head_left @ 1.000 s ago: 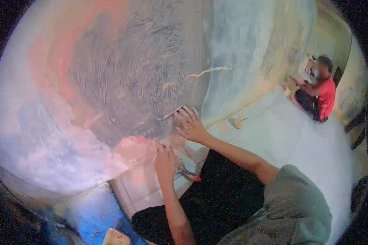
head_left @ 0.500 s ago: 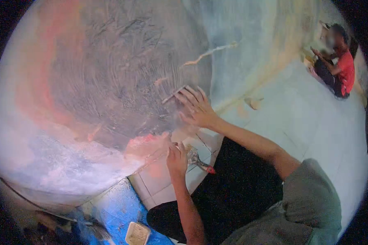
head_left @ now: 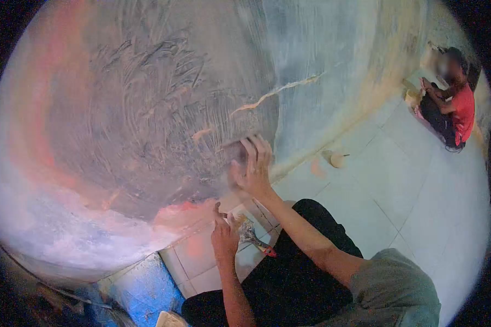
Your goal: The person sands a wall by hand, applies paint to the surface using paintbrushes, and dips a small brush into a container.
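My right hand (head_left: 253, 166) presses a thin flat scraper (head_left: 232, 145) against the grey textured coating on the curved wall (head_left: 142, 103). Its fingers lie over the tool, so only a narrow edge shows. Lower down, near the wall's bottom edge, is my left hand (head_left: 225, 235), its fingers curled with a dark spot among them. What it holds, if anything, is too small to name. A paint-smeared brush (head_left: 250, 234) with a red handle tip lies just right of that hand, over the floor tiles.
A small round container (head_left: 335, 158) stands on the tiled floor (head_left: 382, 180) to the right. Farther off, a person in a red top (head_left: 462, 114) sits by the wall. Blue sheeting (head_left: 147, 291) and a pale tub (head_left: 171, 320) are at lower left.
The view has shifted, so the wall sits lower and further left. Against the wall, my right hand has moved slightly right with the scraper and turned more upright. My left hand has barely moved.
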Demonstrator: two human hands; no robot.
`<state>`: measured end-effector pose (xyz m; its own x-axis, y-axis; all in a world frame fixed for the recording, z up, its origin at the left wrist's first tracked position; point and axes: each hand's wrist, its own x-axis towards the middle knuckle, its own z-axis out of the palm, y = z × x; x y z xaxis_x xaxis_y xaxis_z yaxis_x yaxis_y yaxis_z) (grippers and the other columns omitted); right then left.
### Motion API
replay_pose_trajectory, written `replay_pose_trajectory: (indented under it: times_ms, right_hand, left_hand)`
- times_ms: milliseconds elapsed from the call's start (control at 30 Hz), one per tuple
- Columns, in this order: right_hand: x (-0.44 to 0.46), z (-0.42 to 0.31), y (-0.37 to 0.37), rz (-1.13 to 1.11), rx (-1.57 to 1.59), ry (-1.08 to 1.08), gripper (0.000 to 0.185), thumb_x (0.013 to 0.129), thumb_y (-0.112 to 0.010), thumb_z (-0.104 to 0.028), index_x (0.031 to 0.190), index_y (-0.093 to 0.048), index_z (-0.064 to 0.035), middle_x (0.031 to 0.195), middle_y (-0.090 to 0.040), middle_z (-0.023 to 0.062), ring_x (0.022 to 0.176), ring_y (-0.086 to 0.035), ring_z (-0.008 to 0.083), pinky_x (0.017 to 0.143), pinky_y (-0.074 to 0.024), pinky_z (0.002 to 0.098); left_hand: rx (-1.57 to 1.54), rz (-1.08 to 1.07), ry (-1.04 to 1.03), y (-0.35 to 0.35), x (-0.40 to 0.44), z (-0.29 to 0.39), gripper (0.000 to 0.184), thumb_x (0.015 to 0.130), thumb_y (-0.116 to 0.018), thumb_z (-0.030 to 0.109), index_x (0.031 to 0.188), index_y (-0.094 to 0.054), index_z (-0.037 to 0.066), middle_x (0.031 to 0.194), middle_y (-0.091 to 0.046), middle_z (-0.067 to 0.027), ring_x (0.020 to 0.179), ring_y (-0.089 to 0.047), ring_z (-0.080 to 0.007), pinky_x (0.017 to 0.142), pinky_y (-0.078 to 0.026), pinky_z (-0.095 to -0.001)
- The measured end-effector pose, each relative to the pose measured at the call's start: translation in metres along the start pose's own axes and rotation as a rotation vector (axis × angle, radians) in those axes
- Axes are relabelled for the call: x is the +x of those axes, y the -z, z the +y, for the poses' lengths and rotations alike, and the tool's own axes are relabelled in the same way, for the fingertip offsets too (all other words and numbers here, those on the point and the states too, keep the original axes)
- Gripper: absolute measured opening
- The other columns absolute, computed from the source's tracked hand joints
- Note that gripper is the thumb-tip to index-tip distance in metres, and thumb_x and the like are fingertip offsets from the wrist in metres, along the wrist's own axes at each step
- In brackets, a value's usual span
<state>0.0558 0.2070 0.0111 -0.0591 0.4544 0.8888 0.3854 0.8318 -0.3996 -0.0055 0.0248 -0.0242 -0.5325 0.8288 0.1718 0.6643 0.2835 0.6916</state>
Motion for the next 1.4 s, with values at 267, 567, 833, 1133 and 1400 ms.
replay_pose_trajectory:
  times_ms: [267, 567, 833, 1133, 1400]
  right_hand:
    - [0.015, 0.010, -0.013, 0.185, 0.041, -0.274, 0.065, 0.083, -0.060, -0.030, 0.139, -0.038, -0.0063, 0.141, -0.034, 0.0180, 0.133, -0.028, 0.0389, 0.109, -0.0183, 0.0550]
    - [0.037, -0.024, 0.011, -0.019, -0.015, -0.079, 0.061, 0.086, -0.056, -0.020, 0.140, -0.035, -0.0024, 0.139, -0.034, 0.0218, 0.129, -0.032, 0.0391, 0.107, -0.0201, 0.0522]
    - [-0.001, 0.010, 0.004, 0.095, -0.048, -0.270, 0.065, 0.086, -0.054, -0.019, 0.143, -0.029, -0.0007, 0.135, -0.038, 0.0221, 0.124, -0.035, 0.0404, 0.104, -0.0213, 0.0522]
    - [0.000, -0.008, 0.010, -0.046, 0.083, -0.261, 0.072, 0.087, -0.056, -0.025, 0.146, -0.025, 0.0041, 0.133, -0.037, 0.0248, 0.119, -0.037, 0.0396, 0.101, -0.0243, 0.0500]
    - [0.039, -0.027, 0.024, -0.040, 0.098, -0.159, 0.070, 0.089, -0.054, -0.027, 0.145, -0.025, 0.0054, 0.133, -0.041, 0.0233, 0.115, -0.040, 0.0364, 0.099, -0.0270, 0.0465]
  left_hand:
    - [0.086, 0.057, -0.020, 0.000, 0.002, -0.001, 0.046, 0.099, -0.041, 0.026, 0.139, -0.030, 0.008, 0.106, -0.061, -0.0226, 0.089, -0.062, -0.0423, 0.068, -0.050, -0.0487]
    - [0.002, -0.055, 0.107, 0.001, -0.003, 0.005, 0.046, 0.100, -0.039, 0.029, 0.141, -0.026, 0.013, 0.112, -0.060, -0.0250, 0.091, -0.063, -0.0431, 0.073, -0.050, -0.0511]
    - [0.039, -0.055, 0.030, -0.003, -0.006, 0.008, 0.045, 0.100, -0.039, 0.029, 0.140, -0.027, 0.013, 0.109, -0.061, -0.0258, 0.091, -0.062, -0.0440, 0.073, -0.050, -0.0508]
    - [0.040, -0.057, 0.068, -0.001, -0.011, 0.005, 0.045, 0.099, -0.041, 0.025, 0.139, -0.028, 0.011, 0.111, -0.060, -0.0267, 0.090, -0.062, -0.0443, 0.073, -0.049, -0.0520]
    - [0.007, -0.099, 0.003, -0.006, -0.011, 0.002, 0.046, 0.098, -0.041, 0.024, 0.139, -0.028, 0.008, 0.115, -0.058, -0.0272, 0.090, -0.062, -0.0438, 0.073, -0.050, -0.0499]
